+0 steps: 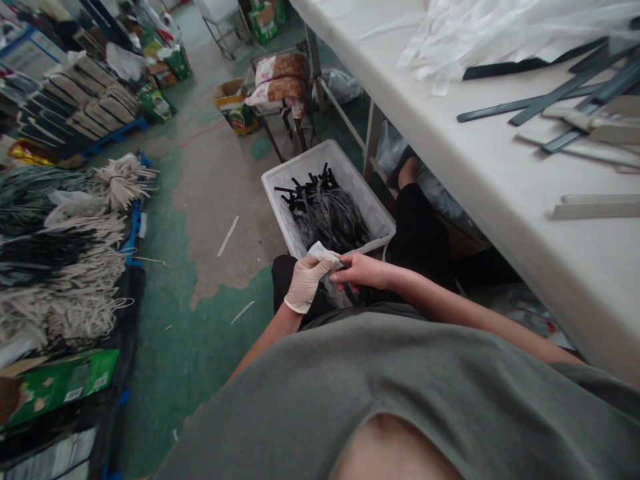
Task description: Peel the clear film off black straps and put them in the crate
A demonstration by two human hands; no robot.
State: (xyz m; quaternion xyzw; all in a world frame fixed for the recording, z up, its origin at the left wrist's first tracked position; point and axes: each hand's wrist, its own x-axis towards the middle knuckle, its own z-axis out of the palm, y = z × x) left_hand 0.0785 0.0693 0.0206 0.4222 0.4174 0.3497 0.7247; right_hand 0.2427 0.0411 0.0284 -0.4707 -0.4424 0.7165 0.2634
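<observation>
Just above my lap, my left hand [306, 279], in a thin white glove, is closed on a whitish plastic sleeve [321, 252]. My right hand [367, 270] is bare and meets it from the other side, its fingers closed round a dark strip [348, 291]. Part of the strip hangs below the fingers, over a greyish, see-through piece on my lap. How strip and sleeve join is hidden by my fingers. Right beyond both hands stands a white plastic bin [285, 212] holding a heap of black strips [325, 210], many of them in clear wrapping.
To my right runs a long white table [480, 180], with dark flat strips [545, 107], pale strips [600, 208] and clear plastic bags [465, 33]. Bundled cords [55, 273] lie on pallets at left. A padded stool [283, 73] stands beyond the bin.
</observation>
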